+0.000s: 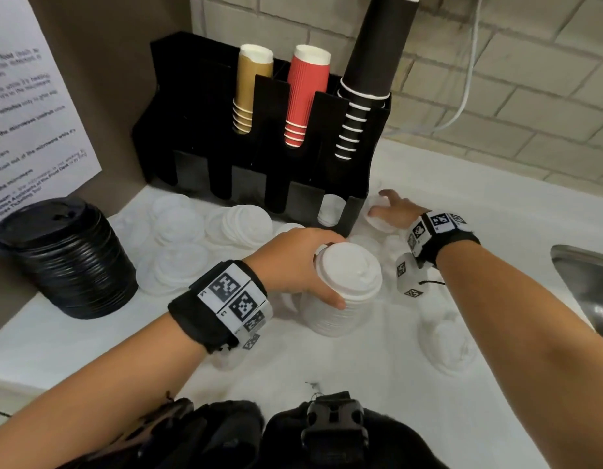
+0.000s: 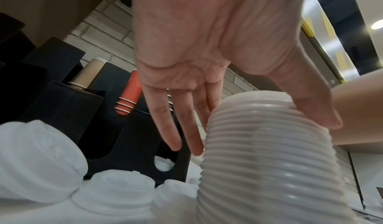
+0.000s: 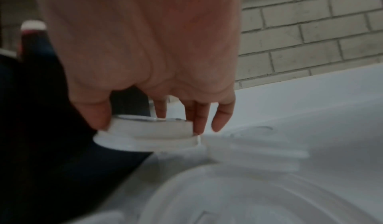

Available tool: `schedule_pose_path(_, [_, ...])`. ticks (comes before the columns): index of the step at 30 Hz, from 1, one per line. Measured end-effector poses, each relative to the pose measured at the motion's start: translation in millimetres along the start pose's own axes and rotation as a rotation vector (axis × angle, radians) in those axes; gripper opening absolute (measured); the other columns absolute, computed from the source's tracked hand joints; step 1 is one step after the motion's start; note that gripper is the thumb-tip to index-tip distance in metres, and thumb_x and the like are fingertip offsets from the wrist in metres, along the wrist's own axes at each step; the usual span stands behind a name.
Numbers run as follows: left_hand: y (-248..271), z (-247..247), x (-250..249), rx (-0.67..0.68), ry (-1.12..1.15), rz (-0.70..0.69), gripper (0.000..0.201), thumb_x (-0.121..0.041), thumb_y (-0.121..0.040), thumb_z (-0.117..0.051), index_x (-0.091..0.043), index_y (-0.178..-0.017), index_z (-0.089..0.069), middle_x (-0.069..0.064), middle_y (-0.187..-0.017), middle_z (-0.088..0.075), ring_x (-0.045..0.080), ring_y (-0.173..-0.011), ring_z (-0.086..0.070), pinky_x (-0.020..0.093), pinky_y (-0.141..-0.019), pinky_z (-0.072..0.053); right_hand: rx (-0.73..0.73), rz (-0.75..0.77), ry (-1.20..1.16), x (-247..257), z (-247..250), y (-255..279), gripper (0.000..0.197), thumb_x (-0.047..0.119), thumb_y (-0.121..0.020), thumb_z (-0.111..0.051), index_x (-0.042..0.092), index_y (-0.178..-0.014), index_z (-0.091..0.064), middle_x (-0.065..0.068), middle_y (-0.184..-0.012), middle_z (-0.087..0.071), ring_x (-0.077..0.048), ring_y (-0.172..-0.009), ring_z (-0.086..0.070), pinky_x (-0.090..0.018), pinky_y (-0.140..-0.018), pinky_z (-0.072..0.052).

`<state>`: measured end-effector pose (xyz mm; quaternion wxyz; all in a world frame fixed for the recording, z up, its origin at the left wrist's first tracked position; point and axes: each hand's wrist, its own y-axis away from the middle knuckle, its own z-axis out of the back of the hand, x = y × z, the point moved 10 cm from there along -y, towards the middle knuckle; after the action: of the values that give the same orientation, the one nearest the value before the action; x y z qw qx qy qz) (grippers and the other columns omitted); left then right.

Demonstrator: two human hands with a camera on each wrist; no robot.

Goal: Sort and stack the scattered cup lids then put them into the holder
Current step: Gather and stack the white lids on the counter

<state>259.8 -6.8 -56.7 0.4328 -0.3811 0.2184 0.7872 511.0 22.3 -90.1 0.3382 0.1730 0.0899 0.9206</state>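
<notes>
Lids: white, ribbed, stacked tall, domed top.

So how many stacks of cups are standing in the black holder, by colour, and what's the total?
Gold cup stack: 1
Red cup stack: 1
Black cup stack: 1
Total: 3 stacks in the black holder
</notes>
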Motion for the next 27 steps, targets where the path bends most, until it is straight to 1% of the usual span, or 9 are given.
schedule_pose_path(4, [2, -2, 0, -0.002, 0.026, -0.004, 0.077, -0.036, -0.052, -0.095, -0.038, -0.121, -0.059, -0.030, -0.109, -0.055, 0.000, -0.108, -0.053, 0.028, -0.098, -0.047, -0.021, 0.117, -0.566, 3, 24, 37, 0.064, 0.053, -0.075, -0.049, 0.031, -0.134, -0.039, -0.004, -0.115, -0.055, -0.019, -0.098, -0.055, -0.031, -0.077, -0.042])
schedule_pose_path(7, [3, -3, -2, 0.003, 0.019, -0.016, 0.082, -0.035, -0.054, -0.094, -0.035, -0.127, -0.057, -0.018, -0.123, -0.052, 0.006, -0.115, -0.050, 0.033, -0.103, -0.044, 0.009, 0.271, -0.750, 16, 31, 72, 0.043, 0.045, -0.070, -0.048, 0.042, -0.113, -0.050, 0.002, -0.099, -0.054, -0.016, -0.088, -0.054, -0.027, -0.075, -0.043])
schedule_pose_path(9, [4, -4, -3, 0.010, 0.009, -0.026, 0.085, -0.036, -0.055, -0.093, -0.034, -0.131, -0.056, -0.015, -0.127, -0.049, 0.007, -0.115, -0.049, 0.031, -0.104, -0.042, 0.075, 0.379, -0.756, 26, 33, 97, 0.040, 0.036, -0.074, -0.051, 0.046, -0.113, -0.054, 0.001, -0.100, -0.057, -0.017, -0.094, -0.056, -0.029, -0.081, -0.047])
schedule_pose_path(12, [6, -4, -4, -0.002, 0.033, -0.030, 0.085, -0.033, -0.056, -0.093, -0.032, -0.133, -0.055, -0.013, -0.124, -0.050, 0.008, -0.111, -0.051, 0.029, -0.101, -0.043, 0.190, 0.539, -0.676, 47, 28, 138, 0.050, 0.020, -0.077, -0.057, 0.039, -0.124, -0.054, 0.000, -0.099, -0.058, -0.010, -0.094, -0.059, -0.021, -0.084, -0.049])
schedule_pose_path(15, [10, -2, -3, -0.052, 0.070, -0.027, 0.089, -0.032, -0.054, -0.094, -0.029, -0.133, -0.054, -0.013, -0.121, -0.055, 0.008, -0.109, -0.054, 0.032, -0.098, -0.047, 0.264, 0.610, -0.545, 61, 18, 164, 0.055, 0.016, -0.077, -0.064, 0.037, -0.126, -0.054, -0.011, -0.116, -0.054, -0.018, -0.107, -0.054, -0.030, -0.095, -0.047])
schedule_pose_path(17, [12, -1, 0, -0.078, 0.099, -0.021, 0.096, -0.032, -0.053, -0.095, -0.029, -0.136, -0.047, -0.015, -0.119, -0.055, 0.006, -0.104, -0.056, 0.030, -0.093, -0.050, 0.280, 0.636, -0.467, 67, 13, 173, 0.055, 0.008, -0.082, -0.068, 0.035, -0.128, -0.055, -0.009, -0.120, -0.053, -0.016, -0.108, -0.051, -0.033, -0.094, -0.048])
schedule_pose_path(20, [12, -2, 3, -0.080, 0.119, -0.005, 0.113, -0.033, -0.053, -0.095, -0.028, -0.146, -0.030, -0.016, -0.119, -0.050, -0.001, -0.101, -0.054, 0.020, -0.085, -0.047, 0.249, 0.651, -0.359, 72, 9, 179, 0.056, 0.007, -0.083, -0.070, 0.039, -0.127, -0.055, -0.003, -0.122, -0.053, -0.009, -0.106, -0.051, -0.023, -0.089, -0.048])
schedule_pose_path(23, [12, -3, 5, -0.068, 0.127, 0.016, 0.126, -0.032, -0.054, -0.094, -0.029, -0.152, -0.016, -0.011, -0.127, -0.050, 0.007, -0.106, -0.056, 0.025, -0.092, -0.047, 0.221, 0.653, -0.311, 75, 5, 181, 0.056, 0.011, -0.081, -0.071, 0.040, -0.126, -0.054, -0.007, -0.120, -0.052, -0.008, -0.106, -0.050, -0.011, -0.083, -0.043])
schedule_pose_path(27, [12, -5, 8, -0.069, 0.145, 0.025, 0.129, -0.031, -0.056, -0.094, -0.030, -0.153, -0.010, -0.013, -0.127, -0.050, 0.005, -0.104, -0.055, 0.019, -0.086, -0.044, 0.186, 0.670, -0.274, 78, 4, 184, 0.058, 0.020, -0.077, -0.076, 0.045, -0.123, -0.053, -0.002, -0.112, -0.050, -0.008, -0.107, -0.050, -0.007, -0.083, -0.040])
